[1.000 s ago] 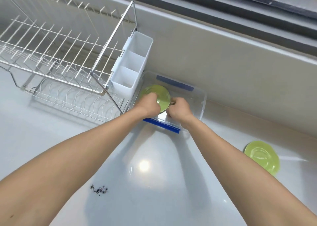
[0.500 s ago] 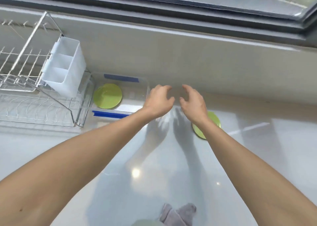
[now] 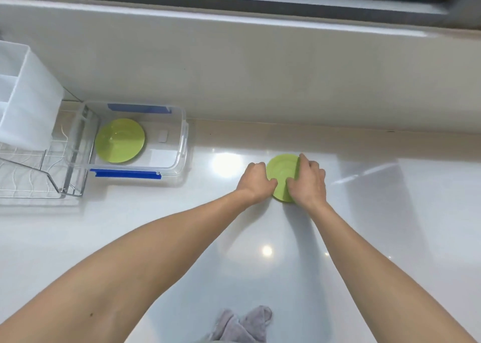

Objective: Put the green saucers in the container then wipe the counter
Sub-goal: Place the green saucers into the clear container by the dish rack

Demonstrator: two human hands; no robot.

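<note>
Both hands are on a green saucer (image 3: 282,172) lying on the white counter (image 3: 390,212) near its back edge. The left hand (image 3: 256,182) curls its fingers against the saucer's left rim; the right hand (image 3: 308,182) grips the right rim. A second green saucer (image 3: 119,140) lies in the clear container (image 3: 182,144) by the dish rack (image 3: 39,176). A grey cloth (image 3: 242,325) sits crumpled at the front edge.

Glossy white counter (image 3: 364,238) – pale backsplash (image 3: 260,77), dark window frame (image 3: 234,1).
</note>
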